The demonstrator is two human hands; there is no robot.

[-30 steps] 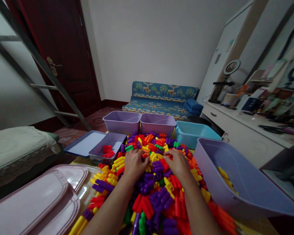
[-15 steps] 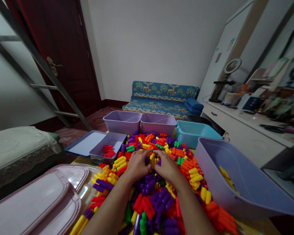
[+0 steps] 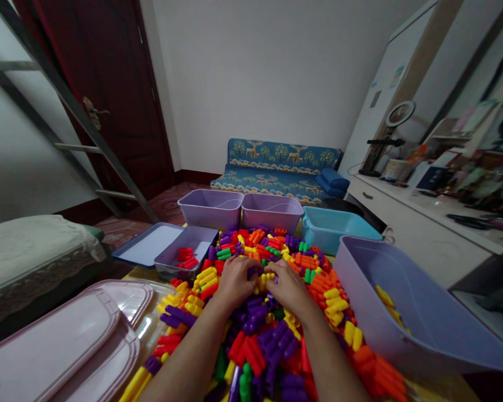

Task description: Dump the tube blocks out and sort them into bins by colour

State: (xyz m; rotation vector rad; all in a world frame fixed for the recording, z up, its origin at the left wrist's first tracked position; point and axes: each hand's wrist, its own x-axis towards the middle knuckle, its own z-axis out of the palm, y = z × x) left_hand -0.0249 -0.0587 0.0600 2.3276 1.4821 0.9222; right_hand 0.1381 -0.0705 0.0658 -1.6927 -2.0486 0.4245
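Note:
Both hands meet over a heap of bullet-shaped plastic building blocks (image 3: 272,338) in purple, yellow, red, orange and green. My left hand (image 3: 238,281) is closed, its fingers curled round a purple block (image 3: 255,272) that shows only in part. My right hand (image 3: 287,283) pinches a yellow block (image 3: 269,276) at its left end, just across from the left fingertips. Under the fingers lie more yellow blocks (image 3: 261,287). The hands partly cover the blocks, so I cannot tell whether the pieces are joined.
Two purple bins (image 3: 209,209) and a turquoise bin (image 3: 339,229) stand behind the heap. At right, a large purple bin (image 3: 385,273) holds yellow blocks. A small clear box (image 3: 167,261) with red blocks sits left. Pale pink lids (image 3: 58,346) lie near front left.
The yellow block between my hands has turned from upright to nearly level. My right fingers have shifted slightly right and down; my left hand stays almost in place.

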